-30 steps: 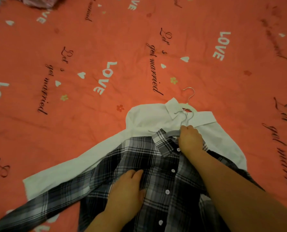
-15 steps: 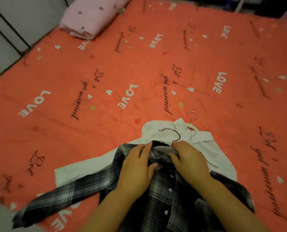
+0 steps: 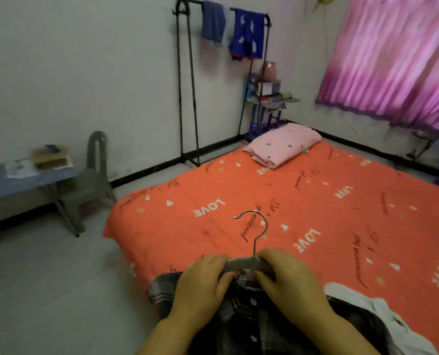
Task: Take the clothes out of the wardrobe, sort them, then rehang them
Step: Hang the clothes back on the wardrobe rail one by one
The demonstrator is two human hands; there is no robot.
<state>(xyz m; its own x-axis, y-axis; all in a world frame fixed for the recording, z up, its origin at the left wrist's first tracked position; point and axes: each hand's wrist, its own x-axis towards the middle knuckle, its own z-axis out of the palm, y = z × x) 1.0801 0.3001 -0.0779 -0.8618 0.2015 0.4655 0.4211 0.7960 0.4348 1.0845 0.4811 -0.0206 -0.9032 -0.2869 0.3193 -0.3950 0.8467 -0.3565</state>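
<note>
I am gripping the hanger (image 3: 246, 264), left hand (image 3: 203, 283) and right hand (image 3: 290, 285) each curled round one arm of it, the plaid shirt (image 3: 241, 319) hanging below at the near edge of the bed (image 3: 213, 196). I am aiming to lift it level, so the collar is not slipping off.

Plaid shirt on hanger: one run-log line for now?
left hand: grips hanger | right hand: grips hanger | plaid shirt: on hanger | white shirt: on bedspread

Orange bedspread (image 3: 315, 201), pink pillow (image 3: 282, 144) at far corner, white shirt (image 3: 377, 308) near edge
</note>
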